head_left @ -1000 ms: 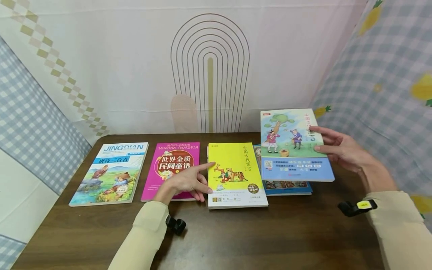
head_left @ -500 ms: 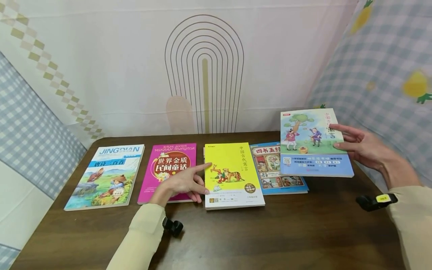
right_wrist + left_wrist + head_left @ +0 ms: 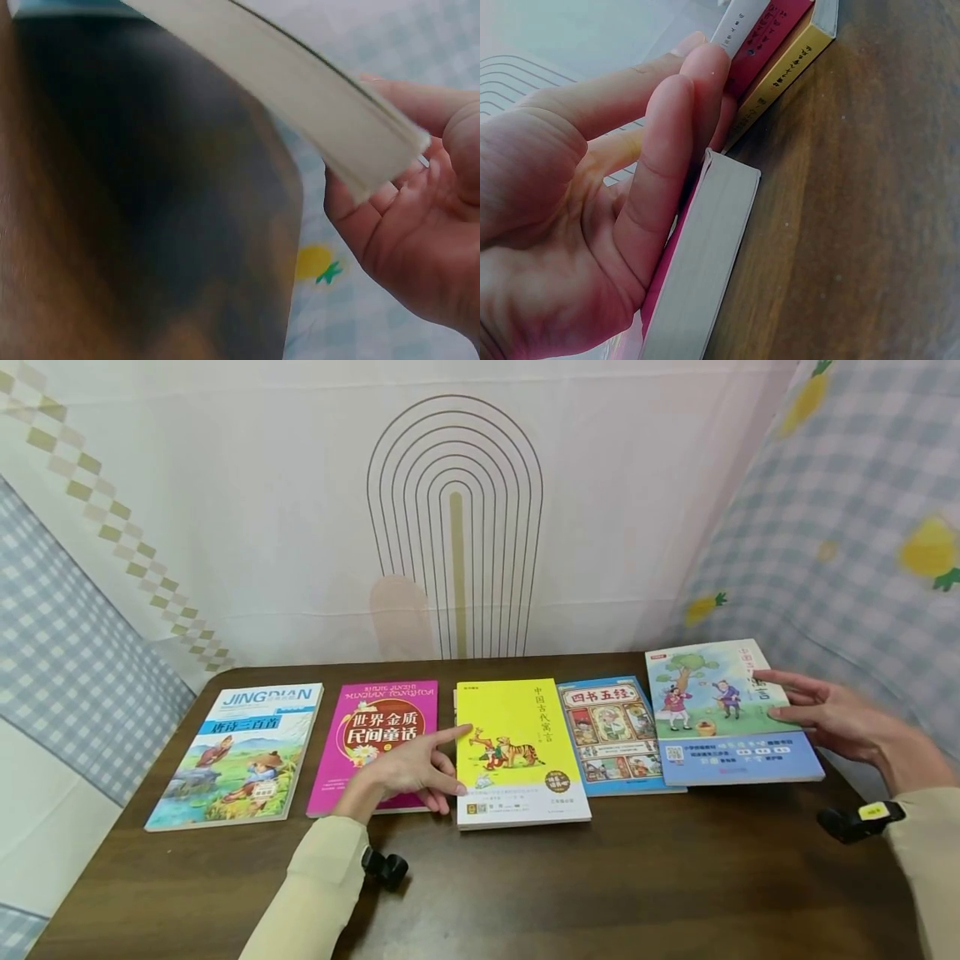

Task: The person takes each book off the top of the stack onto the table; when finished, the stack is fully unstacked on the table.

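My right hand (image 3: 855, 718) grips the right edge of a paperback book (image 3: 705, 727) with a tree and two figures on its pale and blue cover. In the right wrist view its page block (image 3: 300, 97) slants above the table, one end inside the hand. My left hand (image 3: 412, 772) rests over the magenta book (image 3: 341, 777), index finger and thumb touching the left edge of the yellow book (image 3: 502, 710). The left wrist view shows that the yellow book tops a stack, with a red spine (image 3: 765, 46) and a yellow spine (image 3: 784, 81) below.
A blue picture-panel book (image 3: 611, 735) lies between the yellow book and the held one, which overlaps its right side. At the far left lies a landscape-cover book (image 3: 232, 760). All lie on a dark wooden table (image 3: 525, 893) backed by a patterned cloth (image 3: 300, 510).
My right hand has carried the tree-cover book rightward off the blue book, then lowered it towards the table. My left hand has stayed at the yellow book's edge.
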The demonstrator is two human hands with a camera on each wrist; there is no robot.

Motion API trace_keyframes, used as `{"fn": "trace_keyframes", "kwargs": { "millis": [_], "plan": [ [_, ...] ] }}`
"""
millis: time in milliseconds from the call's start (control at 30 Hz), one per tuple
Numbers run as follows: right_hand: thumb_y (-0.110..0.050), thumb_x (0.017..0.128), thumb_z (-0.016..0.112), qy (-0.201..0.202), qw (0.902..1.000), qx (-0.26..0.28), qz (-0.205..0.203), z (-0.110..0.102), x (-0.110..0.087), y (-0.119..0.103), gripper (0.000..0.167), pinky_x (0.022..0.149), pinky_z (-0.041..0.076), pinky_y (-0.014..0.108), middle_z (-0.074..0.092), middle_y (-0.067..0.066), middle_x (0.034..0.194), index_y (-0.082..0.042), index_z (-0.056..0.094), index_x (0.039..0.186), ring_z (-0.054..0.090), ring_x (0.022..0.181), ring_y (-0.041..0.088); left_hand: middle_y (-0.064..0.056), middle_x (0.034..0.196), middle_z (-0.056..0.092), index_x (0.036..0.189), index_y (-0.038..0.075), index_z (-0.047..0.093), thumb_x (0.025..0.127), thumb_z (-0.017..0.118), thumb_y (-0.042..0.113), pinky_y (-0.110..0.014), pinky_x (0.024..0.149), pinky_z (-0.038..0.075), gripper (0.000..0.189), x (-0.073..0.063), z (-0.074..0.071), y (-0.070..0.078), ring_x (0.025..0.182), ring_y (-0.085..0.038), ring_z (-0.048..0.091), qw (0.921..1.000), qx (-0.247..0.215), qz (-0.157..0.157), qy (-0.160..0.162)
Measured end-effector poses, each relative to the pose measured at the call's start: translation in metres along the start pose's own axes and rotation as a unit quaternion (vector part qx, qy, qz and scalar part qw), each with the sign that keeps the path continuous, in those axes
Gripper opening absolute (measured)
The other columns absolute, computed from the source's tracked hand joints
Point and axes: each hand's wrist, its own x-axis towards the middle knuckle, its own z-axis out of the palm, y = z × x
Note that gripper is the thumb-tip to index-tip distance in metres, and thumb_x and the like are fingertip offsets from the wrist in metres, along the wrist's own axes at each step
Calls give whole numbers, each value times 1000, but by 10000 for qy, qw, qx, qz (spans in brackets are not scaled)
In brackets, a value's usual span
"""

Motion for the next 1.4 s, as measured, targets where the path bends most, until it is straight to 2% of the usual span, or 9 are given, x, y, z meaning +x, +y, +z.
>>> {"fn": "trace_keyframes", "kwargs": {
  "millis": [433,533,600,667,733,867,967,1233,1400],
  "plan": [
    [-17,111,55,-258,9983,-152,490,-21,4,36,70,86,64,45,59,-38,113,-53,24,162,70,105,7,-11,91,62,170,26,24,92,81,4,-32,57,64,99,1,0,2,61,-20,73,10000,48,-20,-19],
    [-19,111,56,-376,9963,-425,641,-23,8,31,77,89,63,43,55,-9,150,-49,12,167,67,106,5,-11,91,62,170,26,25,92,81,4,-32,57,65,98,1,0,1,61,-20,73,10000,43,-23,-6],
    [-19,110,56,-489,9944,-625,692,-24,10,27,82,90,62,42,25,16,172,-45,5,169,65,106,1,-11,91,62,170,27,25,92,81,4,-32,57,65,98,1,0,1,61,-20,73,10000,51,-34,8],
    [-19,110,56,-613,9924,-802,703,-24,12,24,84,91,61,41,-10,33,171,-42,1,169,61,106,-3,-11,91,62,170,27,25,92,81,4,-32,58,65,99,1,0,1,61,-20,74,10000,52,-51,21],
    [-19,109,57,-682,9894,-1095,659,-25,13,21,85,92,60,39,-12,37,170,-41,2,170,57,108,-6,-10,91,62,170,27,25,92,81,4,-32,58,65,98,2,0,1,62,-20,74,10000,48,-51,21],
    [-19,108,58,-689,9829,-1637,487,-22,14,19,83,95,57,38,-9,42,167,-37,8,171,51,136,27,-11,92,62,170,26,25,92,81,4,-32,58,65,98,2,0,1,61,-20,73,10000,28,-23,2],
    [-18,107,60,-594,9816,-1774,392,-17,17,19,82,95,54,36,-7,44,166,-32,11,171,25,147,58,-11,92,62,170,26,25,92,81,4,-32,57,65,99,2,0,0,61,-20,73,10000,8,-16,-4],
    [-16,106,60,-323,9821,-1830,291,-9,25,23,82,88,52,24,-3,44,166,-20,11,172,25,144,58,-11,91,62,170,26,25,92,81,4,-32,57,65,99,1,1,0,61,-20,73,10000,19,-15,29],
    [-17,105,61,-41,9816,-1876,364,-8,27,26,83,110,42,62,-4,44,166,-10,9,170,17,147,62,-11,92,62,169,28,26,92,82,5,-31,57,65,98,0,1,0,61,-20,73,10000,18,-48,50]
  ]
}}
